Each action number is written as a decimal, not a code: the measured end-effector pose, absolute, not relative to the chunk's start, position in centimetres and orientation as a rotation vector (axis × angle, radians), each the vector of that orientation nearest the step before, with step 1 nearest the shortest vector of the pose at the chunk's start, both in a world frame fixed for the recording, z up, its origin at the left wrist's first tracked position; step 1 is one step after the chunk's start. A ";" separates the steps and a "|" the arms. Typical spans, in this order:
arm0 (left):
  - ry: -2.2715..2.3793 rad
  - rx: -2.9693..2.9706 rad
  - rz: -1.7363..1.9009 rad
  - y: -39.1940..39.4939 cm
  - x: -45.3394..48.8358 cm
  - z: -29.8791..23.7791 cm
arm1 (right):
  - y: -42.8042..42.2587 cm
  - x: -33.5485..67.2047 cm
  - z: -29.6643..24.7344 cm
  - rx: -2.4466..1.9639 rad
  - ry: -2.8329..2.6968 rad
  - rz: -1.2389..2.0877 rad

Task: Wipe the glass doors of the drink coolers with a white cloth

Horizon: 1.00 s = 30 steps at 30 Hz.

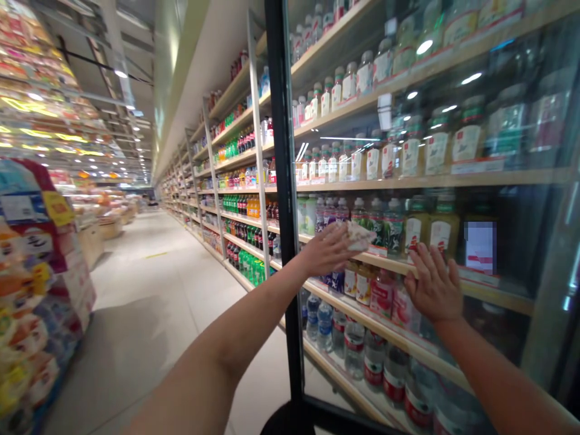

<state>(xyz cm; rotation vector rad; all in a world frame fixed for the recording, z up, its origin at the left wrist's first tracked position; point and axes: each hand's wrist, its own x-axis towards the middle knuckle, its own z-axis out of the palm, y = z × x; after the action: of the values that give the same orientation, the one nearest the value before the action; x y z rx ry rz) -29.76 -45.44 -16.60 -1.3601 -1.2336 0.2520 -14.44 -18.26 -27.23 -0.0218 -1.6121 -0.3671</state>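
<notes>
My left hand point(327, 249) presses a crumpled white cloth point(360, 235) against the glass door point(498, 254) of a drinks cooler, about mid-height. My right hand point(432, 285) lies flat on the same glass a little to the right, fingers spread and holding nothing. Behind the glass, wooden shelves point(435, 181) carry rows of bottled drinks and juices. The door's black frame point(283, 199) runs upright just left of my left hand.
Open shelves of soda bottles point(247, 208) stretch away along the aisle to the left of the cooler. A stack of packaged goods point(31, 290) stands at the left edge. The tiled aisle floor point(149, 284) runs between them toward distant displays.
</notes>
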 end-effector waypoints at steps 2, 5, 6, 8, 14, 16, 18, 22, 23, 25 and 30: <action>-1.319 -1.152 0.077 -45.5 -30.0 -15.7 | -18.1 -14.5 -27.2 -0.019 -1.591 -0.406; -1.435 -0.924 -0.170 -45.0 -29.6 -15.2 | -17.8 -14.7 -27.2 0.010 -1.540 -0.475; -1.435 -0.965 -0.165 -44.8 -29.5 -15.5 | -17.6 -14.8 -27.2 0.018 -1.529 -0.489; -1.363 -1.213 0.011 -44.6 -29.4 -16.5 | -17.5 -14.8 -27.2 0.025 -1.525 -0.500; -1.352 -1.128 -0.032 -45.2 -30.2 -15.4 | -17.5 -14.9 -27.0 0.028 -1.513 -0.507; -1.407 -0.957 -0.205 -45.0 -30.0 -14.9 | -17.5 -14.9 -27.1 0.034 -1.504 -0.516; -1.367 -1.083 -0.164 -44.6 -29.6 -15.5 | -17.4 -14.9 -27.3 0.034 -1.510 -0.518; -1.288 -1.526 0.070 -43.8 -29.0 -17.8 | -18.2 -14.2 -26.7 0.002 -1.573 -0.402; -1.320 -1.545 0.036 -43.6 -28.9 -18.0 | -18.9 -14.0 -26.1 0.010 -1.585 -0.349; -1.378 -1.518 -0.108 -43.0 -28.6 -17.7 | -21.1 -13.8 -24.2 0.080 -1.571 -0.256; -1.523 -1.388 -0.408 -41.6 -27.8 -16.6 | -27.7 -16.0 -19.8 0.383 -1.672 -0.245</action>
<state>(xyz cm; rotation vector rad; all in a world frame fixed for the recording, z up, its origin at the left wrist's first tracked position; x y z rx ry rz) -27.81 -41.63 -16.63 -1.3884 -1.5229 -0.4078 -15.96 -27.73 -19.81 0.3829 -1.6723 -0.2450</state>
